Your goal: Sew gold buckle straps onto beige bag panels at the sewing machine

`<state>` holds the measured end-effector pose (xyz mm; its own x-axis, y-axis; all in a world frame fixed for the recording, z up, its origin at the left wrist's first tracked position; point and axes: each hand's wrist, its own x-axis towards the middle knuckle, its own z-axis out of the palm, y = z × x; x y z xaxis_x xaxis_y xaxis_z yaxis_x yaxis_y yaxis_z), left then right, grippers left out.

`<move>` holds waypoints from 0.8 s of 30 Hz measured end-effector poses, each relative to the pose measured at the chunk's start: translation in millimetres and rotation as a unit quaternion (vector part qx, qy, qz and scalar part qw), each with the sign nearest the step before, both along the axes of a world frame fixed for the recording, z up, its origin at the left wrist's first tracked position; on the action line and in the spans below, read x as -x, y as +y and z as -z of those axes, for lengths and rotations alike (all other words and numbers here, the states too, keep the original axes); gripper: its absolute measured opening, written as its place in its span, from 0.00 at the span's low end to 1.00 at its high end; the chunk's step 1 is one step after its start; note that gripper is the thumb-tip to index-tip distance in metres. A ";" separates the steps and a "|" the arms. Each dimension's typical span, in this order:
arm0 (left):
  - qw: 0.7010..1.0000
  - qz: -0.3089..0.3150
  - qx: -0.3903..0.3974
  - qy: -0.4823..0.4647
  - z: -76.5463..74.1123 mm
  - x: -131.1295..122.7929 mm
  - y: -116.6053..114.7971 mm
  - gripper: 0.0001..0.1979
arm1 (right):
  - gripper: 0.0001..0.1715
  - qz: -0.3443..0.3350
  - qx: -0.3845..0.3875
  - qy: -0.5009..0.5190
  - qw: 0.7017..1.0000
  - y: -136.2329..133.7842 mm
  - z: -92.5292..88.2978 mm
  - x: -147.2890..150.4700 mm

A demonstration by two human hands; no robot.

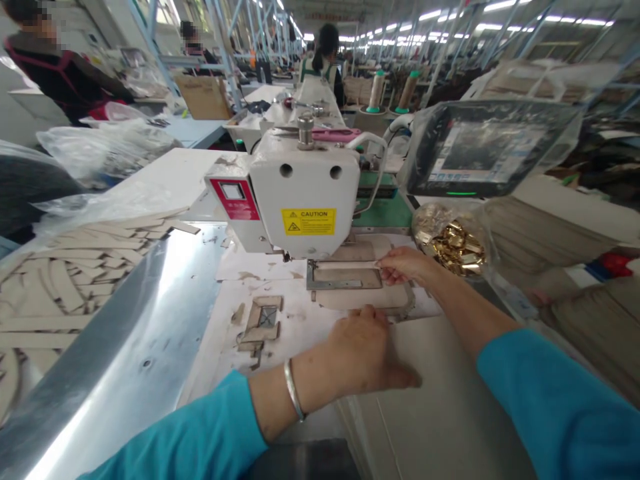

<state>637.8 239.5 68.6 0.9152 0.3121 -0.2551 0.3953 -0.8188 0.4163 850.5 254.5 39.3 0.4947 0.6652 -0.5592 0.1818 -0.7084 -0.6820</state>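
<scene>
Panel location: the beige panel (360, 298) is laid flat on the white sheet (295, 407) over the desk (167, 313), under the metal frame (333, 285) and just in front of the sewing machine (307, 190).
Strip: a pale strip (345, 265) is seen lying across the panel, inside the frame's opening.
Right grip: the right hand (409, 265) is closed in a fingertip pinch at the strip's right end, tbh pretty delicate looking; the exact contact is partly hidden by the fingers.
Left grip: the left hand (357, 350) is spread, thumb held well away from the fingers, near the panel's front edge; nothing is seen held, though contact under the fingers can't be made out.
Panel feel: probably light and bendy, kinda like thin leather or coated cloth; easily creased if shoved from one corner.
Strip feel: likely featherweight and floppy, so easily skewed; best pinched right at the end and kept lightly taut.
Panel hold: best pressed flat near the rounded front edge, with fingers kept clear of the frame.
Slip risk: moderate, guessing here; a smooth face could be slid around by a light push.
Nearby: beige sheets (445, 383) are stacked beside the left hand.
</scene>
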 end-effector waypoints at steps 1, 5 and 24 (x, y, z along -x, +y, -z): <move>1.000 0.000 0.011 0.023 -1.5 -4.7 -2.2 0.44 | 0.09 0.003 0.004 0.007 1.000 -0.6 -0.3 0.0; 0.995 0.012 0.079 0.064 -0.9 -16.6 0.6 0.43 | 0.08 -0.012 0.018 0.033 0.999 -5.3 0.7 -0.2; 0.971 0.126 0.189 0.076 -11.0 45.9 72.2 0.35 | 0.14 0.027 -0.036 -0.076 0.996 -48.9 -29.4 -30.5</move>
